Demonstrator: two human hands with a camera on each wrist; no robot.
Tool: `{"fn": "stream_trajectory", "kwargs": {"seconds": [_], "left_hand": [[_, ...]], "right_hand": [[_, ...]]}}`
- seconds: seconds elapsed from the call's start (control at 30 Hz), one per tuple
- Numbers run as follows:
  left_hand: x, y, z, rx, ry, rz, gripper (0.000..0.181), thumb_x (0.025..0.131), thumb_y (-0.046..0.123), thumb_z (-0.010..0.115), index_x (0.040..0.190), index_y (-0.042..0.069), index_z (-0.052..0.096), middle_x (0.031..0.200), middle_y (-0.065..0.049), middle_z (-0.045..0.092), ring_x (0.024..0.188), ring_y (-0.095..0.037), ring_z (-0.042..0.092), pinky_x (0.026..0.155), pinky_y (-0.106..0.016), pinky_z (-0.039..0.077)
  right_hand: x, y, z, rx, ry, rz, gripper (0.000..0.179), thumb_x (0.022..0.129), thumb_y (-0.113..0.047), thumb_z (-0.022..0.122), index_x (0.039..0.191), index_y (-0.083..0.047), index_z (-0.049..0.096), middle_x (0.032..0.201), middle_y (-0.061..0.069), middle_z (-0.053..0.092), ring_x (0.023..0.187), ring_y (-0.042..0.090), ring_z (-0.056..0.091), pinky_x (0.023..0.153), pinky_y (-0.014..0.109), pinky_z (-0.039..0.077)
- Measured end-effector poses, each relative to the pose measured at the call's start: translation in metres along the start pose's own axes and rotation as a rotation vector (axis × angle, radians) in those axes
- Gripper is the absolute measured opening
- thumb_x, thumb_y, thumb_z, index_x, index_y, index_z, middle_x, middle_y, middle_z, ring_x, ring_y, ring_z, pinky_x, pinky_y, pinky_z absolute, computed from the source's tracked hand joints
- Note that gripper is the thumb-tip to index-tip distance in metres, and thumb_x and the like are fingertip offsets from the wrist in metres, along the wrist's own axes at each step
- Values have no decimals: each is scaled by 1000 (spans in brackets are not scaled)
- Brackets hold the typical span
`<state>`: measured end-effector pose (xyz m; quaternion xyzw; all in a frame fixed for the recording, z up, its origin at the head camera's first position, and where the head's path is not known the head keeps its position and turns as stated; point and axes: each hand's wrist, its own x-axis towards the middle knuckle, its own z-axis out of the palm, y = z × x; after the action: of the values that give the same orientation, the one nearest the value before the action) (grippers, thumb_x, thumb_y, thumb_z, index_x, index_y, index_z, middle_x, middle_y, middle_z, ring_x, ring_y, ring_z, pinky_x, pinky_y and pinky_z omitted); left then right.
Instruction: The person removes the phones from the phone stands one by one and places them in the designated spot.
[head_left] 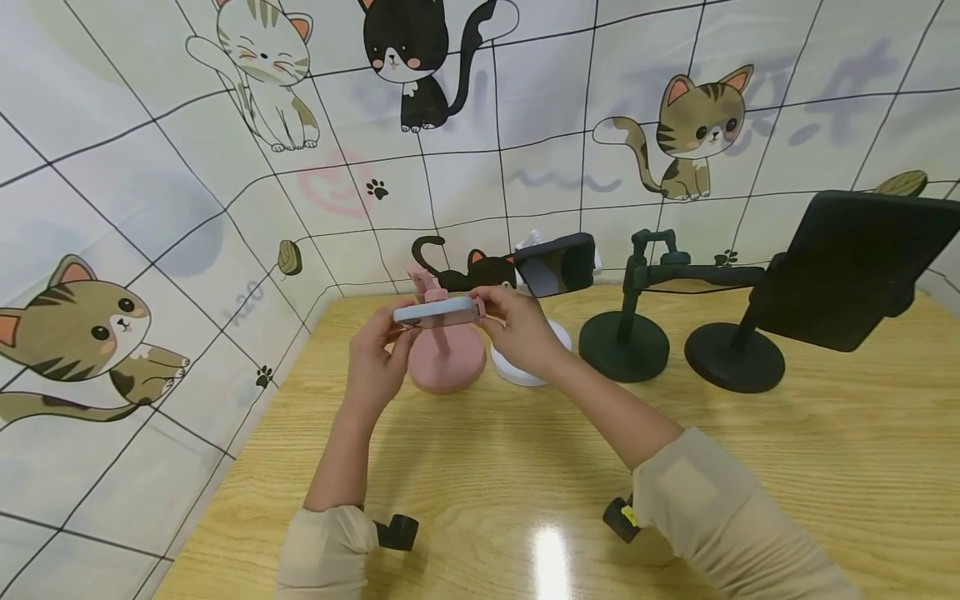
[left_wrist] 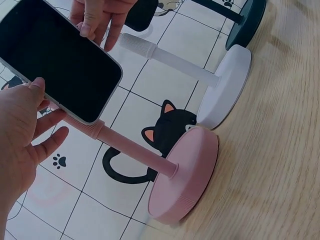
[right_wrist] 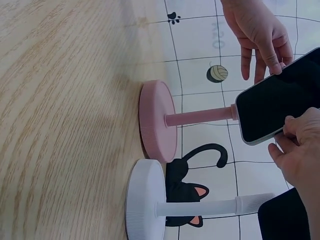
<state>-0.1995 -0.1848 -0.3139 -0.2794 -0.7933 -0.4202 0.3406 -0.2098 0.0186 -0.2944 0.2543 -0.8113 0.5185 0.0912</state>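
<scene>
Both hands hold a smartphone [left_wrist: 65, 60] at the top of a pink phone stand [head_left: 447, 364], one at each end. Its dark screen faces the wrist cameras, and the head view shows it nearly edge-on. The left hand [head_left: 378, 354] grips the left end, thumb at the front edge and other fingers partly hidden behind. At the right end, the right hand [head_left: 528, 333] pinches the phone between thumb and fingers. The stand's pink pole rises behind the phone; whether its holder touches the phone's back is hidden.
To the right, a white stand [head_left: 517, 372] bears a dark phone [head_left: 558, 265]. Beyond it, a dark green stand [head_left: 624, 350] carries a flat device [head_left: 701, 277], and a black stand [head_left: 735, 362] carries a tablet [head_left: 862, 267]. A cat-printed cloth [head_left: 540, 108] hangs behind the wooden table [head_left: 480, 467].
</scene>
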Motion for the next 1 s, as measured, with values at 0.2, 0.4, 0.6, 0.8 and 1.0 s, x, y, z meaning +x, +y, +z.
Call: {"fn": "stream_trajectory", "kwargs": {"seconds": [0.2, 0.4, 0.6, 0.8, 1.0], "left_hand": [[-5, 1, 0, -26, 10, 21, 27, 80, -6, 61, 107, -3, 59, 98, -13, 63, 88, -18, 61, 75, -26, 50], [-8, 2, 1, -20, 32, 58, 29, 78, -8, 62, 107, -4, 61, 98, -15, 64, 88, -19, 62, 74, -22, 49], [-8, 7, 1, -48, 24, 106, 30, 75, -10, 64, 104, -6, 63, 98, -14, 65, 86, -14, 60, 72, -22, 51], [-9, 11, 2, -93, 19, 84, 28, 75, -10, 63, 103, -5, 63, 96, -15, 65, 87, -10, 59, 72, -22, 50], [-10, 15, 1, -154, 23, 47, 29, 74, -12, 63, 103, -6, 63, 95, -18, 64, 88, -4, 58, 73, -23, 50]], "right_hand": [[-5, 2, 0, -90, 36, -99, 31, 83, 3, 60, 114, 2, 56, 110, 13, 60, 104, 23, 57, 89, 32, 44], [-9, 5, -1, -188, 87, -193, 27, 81, 0, 64, 108, -2, 60, 100, 9, 64, 93, 21, 59, 76, 35, 48], [-12, 12, 0, -198, 140, -287, 26, 78, 3, 65, 104, -1, 61, 96, 10, 66, 85, 20, 60, 64, 30, 46], [-14, 15, 2, -80, 182, -376, 26, 75, 11, 64, 100, 6, 61, 94, 16, 65, 86, 25, 63, 73, 26, 51], [-15, 14, 4, -4, 198, -385, 24, 75, 12, 64, 99, 7, 62, 92, 16, 65, 82, 24, 63, 69, 21, 51]]}}
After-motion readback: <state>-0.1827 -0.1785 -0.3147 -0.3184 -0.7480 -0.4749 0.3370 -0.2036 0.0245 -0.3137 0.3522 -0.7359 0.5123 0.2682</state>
